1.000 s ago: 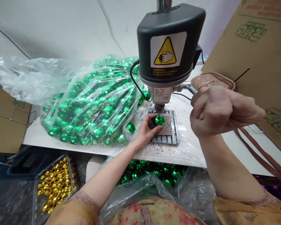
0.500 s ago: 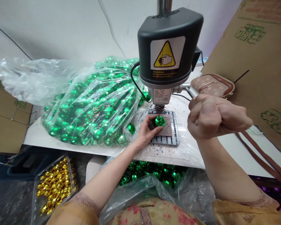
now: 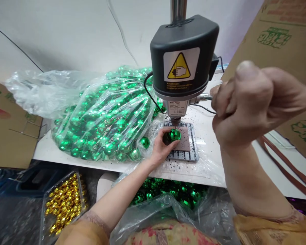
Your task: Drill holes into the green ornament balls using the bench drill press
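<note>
Thumb and fingers of my left hand (image 3: 163,144) grip a shiny green faceted ball (image 3: 175,135) on a brown pad (image 3: 185,139) that lies over the slotted metal base (image 3: 193,149). Directly above the ball is the chuck (image 3: 175,120) of a black drill press (image 3: 185,51) with a yellow warning label. My right hand (image 3: 250,102), at the right and nearer the camera, is closed round the press's lever (image 3: 205,97); most of the lever is hidden behind the fingers.
A clear bag of green balls (image 3: 104,122) fills the table's left side, with one loose ball (image 3: 145,142) beside it. Below are more green balls (image 3: 168,190) in plastic and a tray of gold balls (image 3: 66,200). Cardboard boxes (image 3: 270,58) flank the table; dark shavings surround the base.
My right hand has moved up and closer to the camera, with the lever turned. The view has shifted slightly. My left hand still grips the ball, which now looks tilted.
</note>
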